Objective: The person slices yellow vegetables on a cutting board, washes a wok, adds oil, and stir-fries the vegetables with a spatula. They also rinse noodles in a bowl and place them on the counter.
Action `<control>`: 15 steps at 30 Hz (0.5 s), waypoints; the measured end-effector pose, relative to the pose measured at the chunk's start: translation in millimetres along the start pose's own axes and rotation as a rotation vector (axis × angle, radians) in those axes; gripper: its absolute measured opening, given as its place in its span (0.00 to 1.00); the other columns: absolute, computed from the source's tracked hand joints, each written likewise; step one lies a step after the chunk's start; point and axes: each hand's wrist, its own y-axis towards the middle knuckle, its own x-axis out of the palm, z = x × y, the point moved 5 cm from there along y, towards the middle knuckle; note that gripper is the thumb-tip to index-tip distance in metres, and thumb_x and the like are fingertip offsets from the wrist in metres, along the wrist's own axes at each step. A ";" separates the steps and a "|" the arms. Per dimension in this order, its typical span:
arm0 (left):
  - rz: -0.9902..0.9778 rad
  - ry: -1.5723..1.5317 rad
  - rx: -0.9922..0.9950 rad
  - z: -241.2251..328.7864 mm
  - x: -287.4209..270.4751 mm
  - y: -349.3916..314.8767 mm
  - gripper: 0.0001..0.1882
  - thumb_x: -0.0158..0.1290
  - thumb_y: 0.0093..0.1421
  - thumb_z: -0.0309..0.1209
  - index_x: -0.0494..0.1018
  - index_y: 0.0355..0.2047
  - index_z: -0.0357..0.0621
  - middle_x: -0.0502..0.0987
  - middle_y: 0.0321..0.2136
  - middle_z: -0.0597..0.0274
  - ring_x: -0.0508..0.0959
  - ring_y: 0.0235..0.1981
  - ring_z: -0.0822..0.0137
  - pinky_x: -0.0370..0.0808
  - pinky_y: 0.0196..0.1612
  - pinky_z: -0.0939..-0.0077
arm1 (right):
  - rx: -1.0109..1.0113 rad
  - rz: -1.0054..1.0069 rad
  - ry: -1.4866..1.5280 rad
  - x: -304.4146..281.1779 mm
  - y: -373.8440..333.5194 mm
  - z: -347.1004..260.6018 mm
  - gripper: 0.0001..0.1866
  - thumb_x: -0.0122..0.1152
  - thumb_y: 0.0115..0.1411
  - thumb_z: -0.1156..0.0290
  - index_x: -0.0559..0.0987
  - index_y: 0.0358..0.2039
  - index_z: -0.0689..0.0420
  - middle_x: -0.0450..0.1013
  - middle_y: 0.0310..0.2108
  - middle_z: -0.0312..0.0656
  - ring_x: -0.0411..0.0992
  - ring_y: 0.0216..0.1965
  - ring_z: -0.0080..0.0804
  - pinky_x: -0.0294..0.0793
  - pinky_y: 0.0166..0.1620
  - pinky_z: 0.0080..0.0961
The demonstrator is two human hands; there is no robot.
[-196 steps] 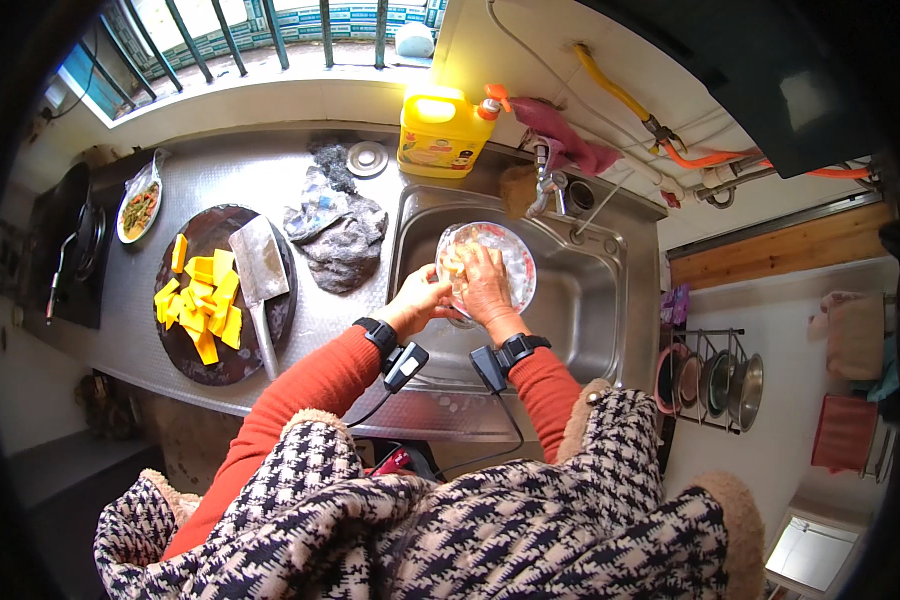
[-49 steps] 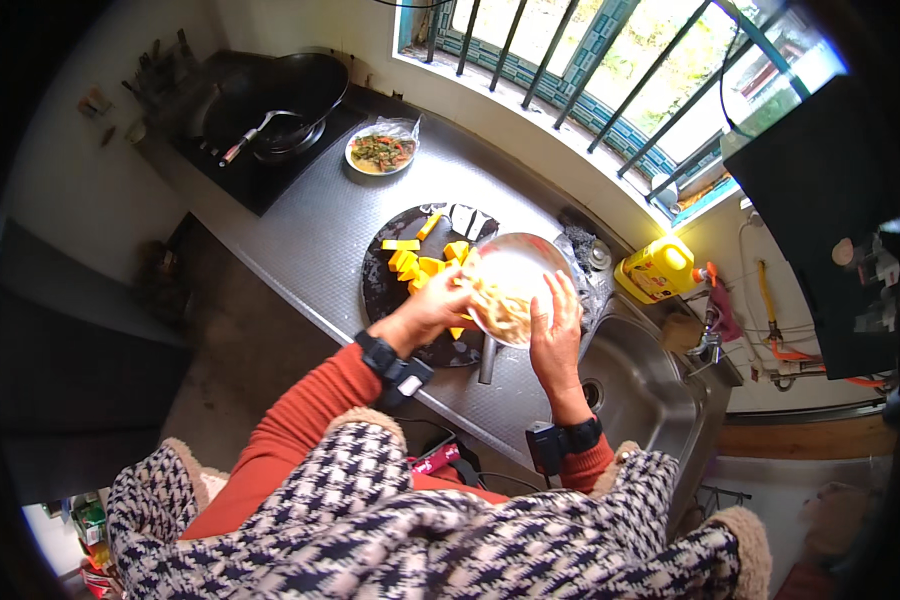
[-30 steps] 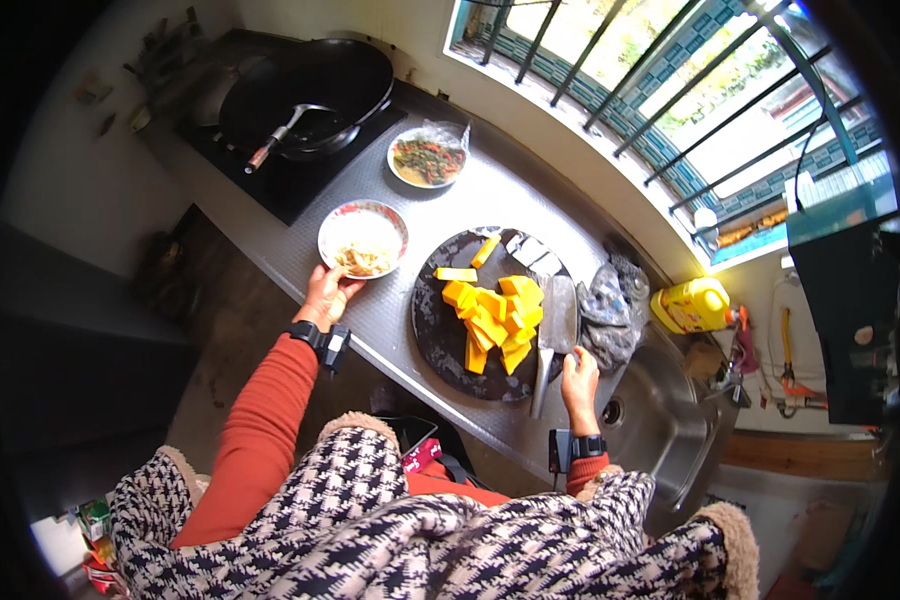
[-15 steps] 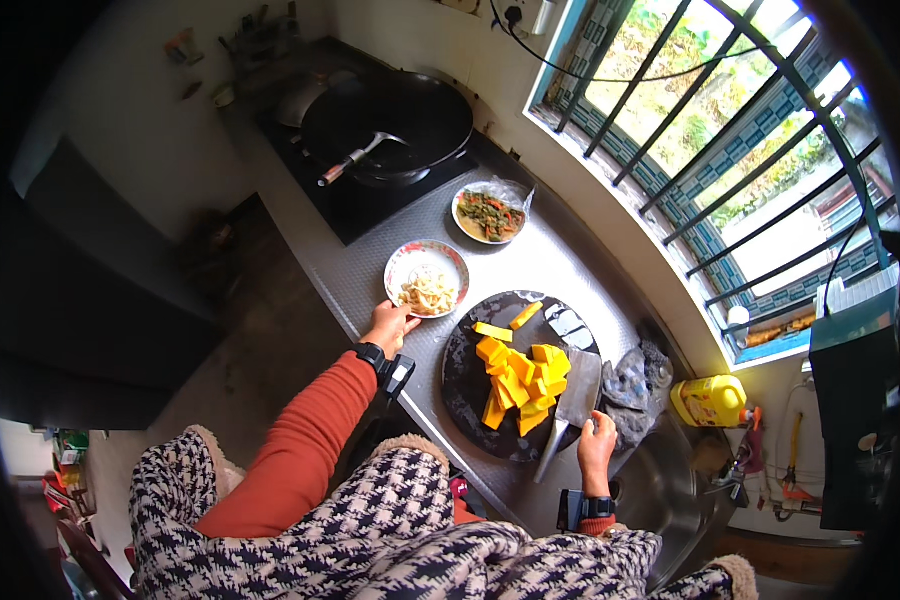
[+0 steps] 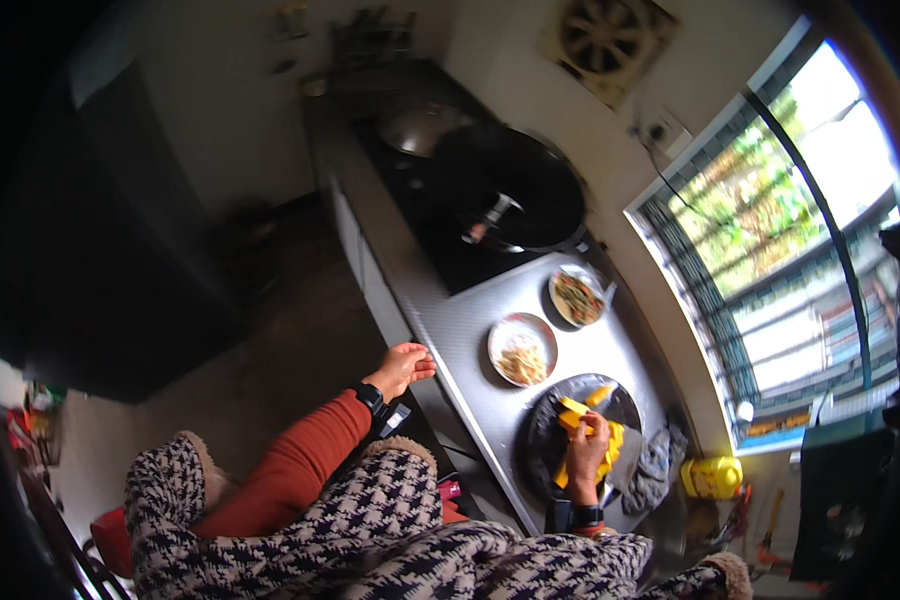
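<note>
My right hand (image 5: 587, 450) is over the heap of cut yellow-orange pumpkin pieces (image 5: 598, 396) on the round dark chopping board (image 5: 535, 440). Its fingers curl down around a piece, partly hidden by the hand. Just right of that hand the cleaver's blade (image 5: 627, 458) lies on the board, its handle out of sight. My left hand (image 5: 402, 370) hangs by the counter's front edge, fingers curled together and nothing visible in them. Beyond it stands a plate of pale shredded food (image 5: 522, 364), apart from both hands.
A plate of cooked greens (image 5: 576, 300) stands near the wall. A black wok (image 5: 530, 190) with a spatula (image 5: 490, 222) sits on the hob farther back. Right of the board are a grey cloth (image 5: 655, 470) and a yellow jug (image 5: 712, 478); a barred window is beyond.
My left hand has let go of the plate of shredded food and drawn back. My right hand has moved from beside the cleaver onto the pumpkin pieces. The view has turned.
</note>
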 end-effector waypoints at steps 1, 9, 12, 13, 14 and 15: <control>0.024 -0.014 0.012 14.4 -30.5 6.5 0.05 0.49 0.62 0.28 0.69 0.37 0.41 0.74 0.29 0.59 0.79 0.29 0.63 0.81 0.36 0.65 | 0.012 -0.060 0.043 33.4 0.9 -17.2 0.03 0.57 0.53 0.80 0.74 0.30 0.59 0.74 0.36 0.47 0.71 0.42 0.45 0.68 0.48 0.35; 0.218 -0.125 0.039 103.1 -234.9 60.2 0.09 0.54 0.61 0.36 0.71 0.29 0.44 0.74 0.24 0.65 0.78 0.26 0.66 0.79 0.32 0.69 | -0.314 -0.338 0.012 283.0 -0.6 -140.5 0.06 0.54 0.52 0.82 0.74 0.32 0.60 0.72 0.37 0.48 0.70 0.42 0.47 0.68 0.47 0.38; 0.248 -0.177 0.104 125.6 -265.1 68.0 0.14 0.54 0.62 0.41 0.71 0.27 0.44 0.74 0.23 0.65 0.78 0.25 0.66 0.79 0.31 0.69 | -0.371 -0.417 0.125 332.9 -3.9 -166.1 0.07 0.55 0.52 0.82 0.74 0.32 0.60 0.72 0.36 0.48 0.69 0.41 0.47 0.68 0.46 0.38; 0.317 -0.173 0.000 115.8 -273.0 60.5 0.17 0.51 0.63 0.44 0.71 0.28 0.43 0.74 0.23 0.63 0.79 0.26 0.65 0.79 0.31 0.68 | -0.311 -0.492 0.100 336.7 -20.6 -164.9 0.07 0.55 0.51 0.82 0.74 0.32 0.60 0.72 0.36 0.48 0.69 0.41 0.48 0.68 0.46 0.38; 0.270 -0.219 0.051 124.0 -272.6 68.1 0.17 0.50 0.64 0.44 0.71 0.28 0.42 0.74 0.24 0.62 0.79 0.26 0.64 0.79 0.32 0.68 | -0.287 -0.547 0.037 351.7 -19.6 -163.7 0.07 0.54 0.51 0.83 0.73 0.31 0.60 0.72 0.35 0.48 0.69 0.41 0.49 0.68 0.45 0.39; 0.256 -0.259 0.079 127.0 -272.7 71.9 0.18 0.49 0.65 0.44 0.71 0.29 0.42 0.75 0.24 0.61 0.79 0.27 0.63 0.79 0.32 0.68 | -0.290 -0.554 0.058 361.2 -20.7 -162.9 0.07 0.54 0.51 0.83 0.73 0.31 0.60 0.71 0.35 0.49 0.68 0.41 0.50 0.68 0.45 0.39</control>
